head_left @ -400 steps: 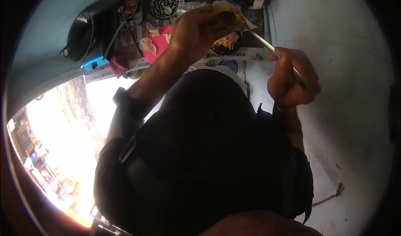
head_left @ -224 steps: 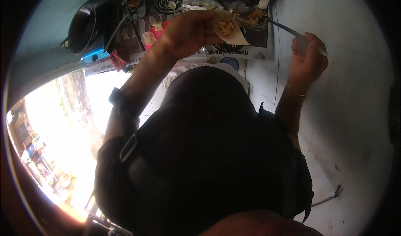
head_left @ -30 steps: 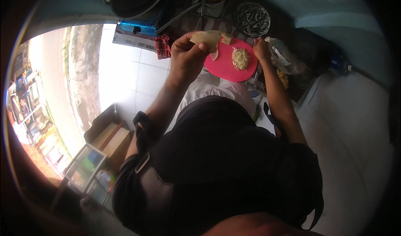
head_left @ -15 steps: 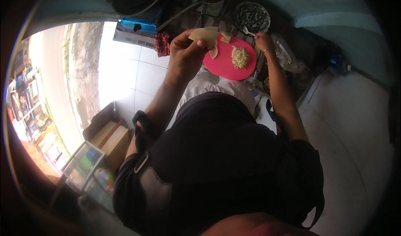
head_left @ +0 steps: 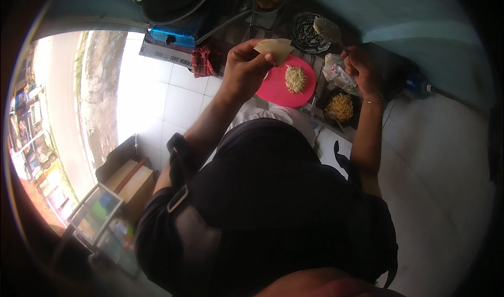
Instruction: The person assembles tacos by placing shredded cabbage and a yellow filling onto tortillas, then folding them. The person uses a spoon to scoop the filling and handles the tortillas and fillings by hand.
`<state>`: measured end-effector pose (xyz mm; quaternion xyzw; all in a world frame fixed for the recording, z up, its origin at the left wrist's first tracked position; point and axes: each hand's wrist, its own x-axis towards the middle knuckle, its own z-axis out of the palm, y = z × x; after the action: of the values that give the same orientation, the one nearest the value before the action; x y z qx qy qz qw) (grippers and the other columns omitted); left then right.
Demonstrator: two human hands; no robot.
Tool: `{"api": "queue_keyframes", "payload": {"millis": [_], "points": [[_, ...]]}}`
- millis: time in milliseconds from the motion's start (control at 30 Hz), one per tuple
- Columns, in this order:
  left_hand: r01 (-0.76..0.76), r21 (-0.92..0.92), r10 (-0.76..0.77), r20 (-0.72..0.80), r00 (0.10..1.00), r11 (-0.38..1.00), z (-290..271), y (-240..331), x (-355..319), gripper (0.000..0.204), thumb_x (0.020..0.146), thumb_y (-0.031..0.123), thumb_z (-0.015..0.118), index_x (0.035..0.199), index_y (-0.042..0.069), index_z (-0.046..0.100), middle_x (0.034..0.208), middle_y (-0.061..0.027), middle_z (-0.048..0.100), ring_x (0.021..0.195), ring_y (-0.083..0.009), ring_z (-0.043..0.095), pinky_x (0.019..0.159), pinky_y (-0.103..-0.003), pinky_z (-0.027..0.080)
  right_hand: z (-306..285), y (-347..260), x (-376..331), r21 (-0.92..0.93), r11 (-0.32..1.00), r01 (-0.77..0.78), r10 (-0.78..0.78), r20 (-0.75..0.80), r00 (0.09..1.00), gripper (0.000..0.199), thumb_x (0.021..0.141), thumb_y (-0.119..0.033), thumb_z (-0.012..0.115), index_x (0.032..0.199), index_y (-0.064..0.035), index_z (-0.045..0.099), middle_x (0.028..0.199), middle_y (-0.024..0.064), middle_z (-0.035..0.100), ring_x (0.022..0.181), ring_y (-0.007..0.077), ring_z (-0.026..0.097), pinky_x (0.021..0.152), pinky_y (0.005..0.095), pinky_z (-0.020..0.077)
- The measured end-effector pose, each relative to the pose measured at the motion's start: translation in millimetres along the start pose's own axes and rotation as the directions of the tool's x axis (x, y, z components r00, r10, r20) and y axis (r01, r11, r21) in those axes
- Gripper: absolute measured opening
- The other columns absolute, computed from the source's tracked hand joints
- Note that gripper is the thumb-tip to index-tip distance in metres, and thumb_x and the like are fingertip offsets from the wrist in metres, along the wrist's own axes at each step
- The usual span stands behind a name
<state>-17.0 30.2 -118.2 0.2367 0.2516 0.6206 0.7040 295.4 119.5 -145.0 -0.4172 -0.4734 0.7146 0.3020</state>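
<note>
Pinched between thumb and fingers of my left hand (head_left: 245, 71) is a pale, thin wrapper sheet (head_left: 278, 47), folded to a point, above the board's far left edge. My right hand (head_left: 363, 68) grips a metal spoon (head_left: 328, 30) by its handle. The spoon carries a pale paste and hangs over the right side of a dark bowl (head_left: 303, 44) streaked with white. On the pink oval board (head_left: 275, 91) lies a small heap of pale shreds (head_left: 295, 80). Near my right wrist are a clear plastic bag (head_left: 336, 71) and a dish of yellow noodle-like strips (head_left: 339, 107).
A blue stove (head_left: 170, 36) with a large black pan (head_left: 176, 5) stands far left. Beside it a long-handled frying pan (head_left: 270, 0) holds browned food. A red checked cloth (head_left: 202, 61) hangs at the counter's edge. A blue bottle (head_left: 417, 84) lies far right.
My right hand has risen and moved right, lifting the spoon with paste out of the bowl. My left hand has shifted slightly right with the wrapper. The noodle dish is now uncovered to view.
</note>
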Motion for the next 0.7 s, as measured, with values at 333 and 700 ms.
{"api": "queue_keyframes", "payload": {"millis": [333,700], "points": [[-0.036,0.025,0.030,0.206,0.978,0.999,34,13,-4,0.031,0.082,0.016,0.073,0.108,0.003,0.063,0.103,-0.0167,0.066,0.086,-0.0273,0.066,0.064,-0.035,0.056,62,-131,-67,-0.422,0.838,0.347,-0.297,0.183,0.937,0.019,0.094,-0.016,0.055,0.100,-0.0006,0.063,0.089,0.0037,0.065,0.085,0.0075,0.056,0.077,0.0219,0.0430],[0.020,-0.151,0.008,0.188,0.982,0.988,52,39,-17,0.025,0.080,-0.001,0.071,0.104,-0.004,0.064,0.096,-0.0126,0.068,0.089,-0.0193,0.066,0.083,-0.032,0.055,84,-131,-72,-0.512,0.762,0.397,-0.376,0.149,0.914,0.016,0.093,-0.009,0.055,0.103,0.0002,0.064,0.090,0.0081,0.068,0.087,0.0125,0.062,0.079,0.0258,0.0475]]}}
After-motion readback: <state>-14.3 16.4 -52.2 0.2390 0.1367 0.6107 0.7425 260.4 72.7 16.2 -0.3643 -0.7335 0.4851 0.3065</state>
